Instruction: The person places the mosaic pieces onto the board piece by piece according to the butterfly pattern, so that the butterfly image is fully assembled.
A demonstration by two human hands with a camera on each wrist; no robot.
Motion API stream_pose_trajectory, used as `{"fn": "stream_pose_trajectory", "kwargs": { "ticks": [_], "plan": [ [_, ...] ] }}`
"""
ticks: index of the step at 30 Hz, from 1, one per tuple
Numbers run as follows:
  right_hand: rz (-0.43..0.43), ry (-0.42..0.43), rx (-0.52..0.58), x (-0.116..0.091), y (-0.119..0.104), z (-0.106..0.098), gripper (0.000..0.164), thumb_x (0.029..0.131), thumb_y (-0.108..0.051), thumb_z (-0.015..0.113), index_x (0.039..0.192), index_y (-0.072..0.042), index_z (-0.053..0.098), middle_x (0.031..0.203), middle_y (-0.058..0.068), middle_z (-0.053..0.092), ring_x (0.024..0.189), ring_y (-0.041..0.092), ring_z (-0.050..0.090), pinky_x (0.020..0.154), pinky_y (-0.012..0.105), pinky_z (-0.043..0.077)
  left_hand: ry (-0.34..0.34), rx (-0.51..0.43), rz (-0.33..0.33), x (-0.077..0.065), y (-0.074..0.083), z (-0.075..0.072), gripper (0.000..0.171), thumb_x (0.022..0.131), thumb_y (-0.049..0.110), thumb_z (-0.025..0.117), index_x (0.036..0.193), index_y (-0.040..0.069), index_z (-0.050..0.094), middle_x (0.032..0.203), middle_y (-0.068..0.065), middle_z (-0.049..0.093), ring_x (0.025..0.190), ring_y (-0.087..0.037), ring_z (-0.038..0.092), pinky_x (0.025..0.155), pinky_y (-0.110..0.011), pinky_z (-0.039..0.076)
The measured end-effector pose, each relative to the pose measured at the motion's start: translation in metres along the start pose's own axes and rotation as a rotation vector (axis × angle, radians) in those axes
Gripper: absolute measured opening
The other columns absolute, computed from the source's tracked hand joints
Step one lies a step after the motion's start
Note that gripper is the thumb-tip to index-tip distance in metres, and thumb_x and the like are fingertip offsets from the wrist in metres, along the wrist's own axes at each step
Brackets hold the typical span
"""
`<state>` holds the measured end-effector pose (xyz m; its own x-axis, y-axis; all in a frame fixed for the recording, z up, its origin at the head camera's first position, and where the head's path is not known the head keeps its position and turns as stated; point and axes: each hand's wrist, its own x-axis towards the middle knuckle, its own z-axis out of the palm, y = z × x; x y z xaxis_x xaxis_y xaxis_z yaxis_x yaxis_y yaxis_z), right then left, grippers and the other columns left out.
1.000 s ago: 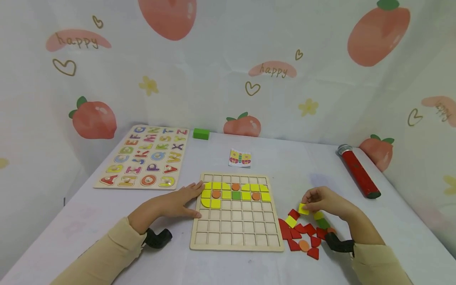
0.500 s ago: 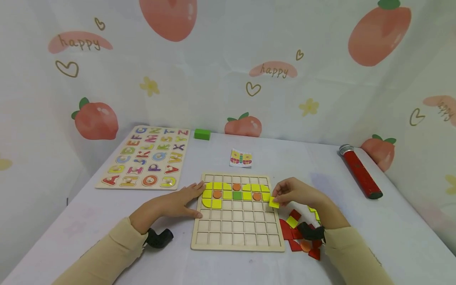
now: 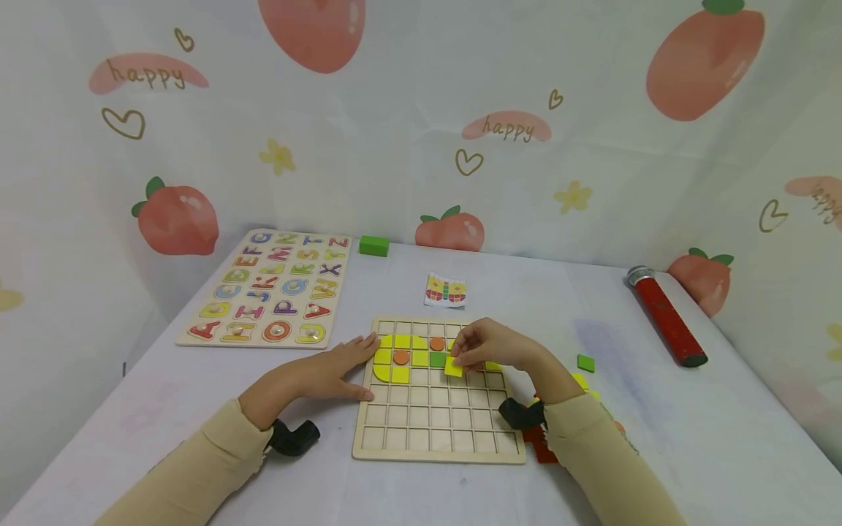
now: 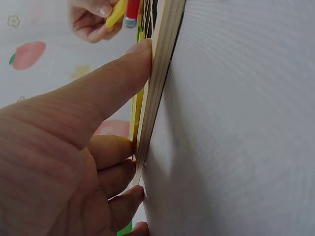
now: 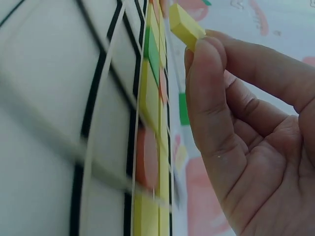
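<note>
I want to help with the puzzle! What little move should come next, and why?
Maybe the right hand should lower its yellow tile into a nearby bare slot: the right wrist view shows the tile pinched clear of the board, and the left hand rests on the board's edge.

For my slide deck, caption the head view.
Left hand touching the edge of a grid board, right hand pinching a yellow tile above it.
</note>
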<state>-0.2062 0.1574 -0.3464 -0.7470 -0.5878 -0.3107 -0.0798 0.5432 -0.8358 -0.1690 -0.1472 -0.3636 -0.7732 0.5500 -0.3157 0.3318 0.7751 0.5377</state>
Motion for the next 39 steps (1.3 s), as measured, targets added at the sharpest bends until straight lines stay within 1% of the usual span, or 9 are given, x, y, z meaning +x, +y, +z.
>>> {"fn": "stream_pose_trajectory", "kwargs": {
  "ticks": [3,10,14,19,21,28,30,33,39],
  "plan": [
    [-0.008,-0.014,0.004,0.01,-0.006,0.007,0.016,0.086,-0.012,0.066,0.093,0.003,0.064,0.075,0.002,0.062,0.063,0.012,0.058,0.061,0.021,0.052,0.0,0.003,-0.008,0.0,0.0,0.0,0.095,0.079,0.052,0.066,0.15,0.016,0.015,0.158,-0.002,0.008,0.146,-0.026,0.004,0.118,-0.048,0.009],
    [-0.026,-0.044,0.018,0.028,-0.015,0.023,0.012,0.083,-0.003,0.067,0.092,0.004,0.063,0.075,0.001,0.062,0.065,0.01,0.058,0.066,0.023,0.056,0.004,-0.002,0.0,0.001,0.0,0.001,0.095,0.079,0.05,0.067,0.15,0.014,0.016,0.158,-0.003,0.009,0.146,-0.026,0.005,0.118,-0.048,0.009],
    [-0.039,-0.021,-0.052,0.032,-0.018,0.029,0.01,0.081,-0.004,0.07,0.088,0.002,0.065,0.074,0.001,0.062,0.065,0.009,0.054,0.063,0.019,0.05,0.003,-0.007,-0.003,0.001,0.0,0.001,0.094,0.079,0.05,0.067,0.15,0.014,0.017,0.158,-0.003,0.01,0.146,-0.026,0.005,0.118,-0.048,0.009],
    [-0.101,0.008,-0.166,0.033,-0.021,0.035,0.011,0.078,-0.007,0.073,0.083,0.0,0.066,0.074,0.001,0.063,0.065,0.009,0.053,0.063,0.019,0.047,0.0,-0.01,-0.024,0.0,0.001,0.002,0.094,0.079,0.05,0.067,0.15,0.016,0.017,0.158,-0.001,0.009,0.146,-0.025,0.005,0.118,-0.047,0.009],
    [-0.12,0.013,-0.188,0.033,-0.022,0.036,0.011,0.078,-0.007,0.074,0.082,0.0,0.066,0.074,0.002,0.062,0.065,0.008,0.053,0.064,0.019,0.047,0.001,-0.005,-0.031,0.0,0.001,0.002,0.093,0.079,0.05,0.067,0.15,0.017,0.017,0.158,0.0,0.009,0.146,-0.024,0.005,0.119,-0.046,0.009],
    [-0.158,0.04,-0.238,0.031,-0.024,0.039,0.008,0.077,-0.004,0.073,0.079,0.001,0.066,0.076,0.005,0.065,0.065,0.005,0.054,0.064,0.017,0.048,0.0,-0.008,-0.015,0.0,0.001,0.0,0.093,0.08,0.049,0.067,0.15,0.014,0.017,0.158,-0.003,0.009,0.146,-0.027,0.005,0.118,-0.048,0.008],
    [-0.155,0.044,-0.247,0.03,-0.025,0.039,0.007,0.078,-0.004,0.073,0.079,0.0,0.067,0.077,0.005,0.066,0.066,0.005,0.055,0.065,0.017,0.048,-0.001,-0.005,-0.021,0.0,0.001,0.0,0.093,0.08,0.049,0.067,0.15,0.015,0.017,0.158,-0.002,0.009,0.146,-0.026,0.005,0.118,-0.047,0.008],
    [-0.117,0.059,-0.244,0.029,-0.025,0.037,0.007,0.077,-0.007,0.074,0.079,-0.003,0.068,0.076,0.002,0.065,0.066,0.006,0.055,0.065,0.018,0.048,-0.004,-0.006,-0.023,-0.001,0.002,0.0,0.093,0.08,0.049,0.067,0.15,0.017,0.016,0.158,-0.001,0.008,0.146,-0.025,0.004,0.118,-0.047,0.008],
    [-0.052,0.109,-0.154,0.018,-0.016,0.018,0.015,0.079,-0.011,0.073,0.09,-0.002,0.068,0.076,0.002,0.062,0.068,0.011,0.054,0.064,0.022,0.049,0.001,-0.019,-0.008,-0.002,0.002,0.0,0.094,0.079,0.049,0.067,0.15,0.014,0.016,0.158,-0.003,0.009,0.146,-0.026,0.005,0.118,-0.048,0.008]
  ]
}}
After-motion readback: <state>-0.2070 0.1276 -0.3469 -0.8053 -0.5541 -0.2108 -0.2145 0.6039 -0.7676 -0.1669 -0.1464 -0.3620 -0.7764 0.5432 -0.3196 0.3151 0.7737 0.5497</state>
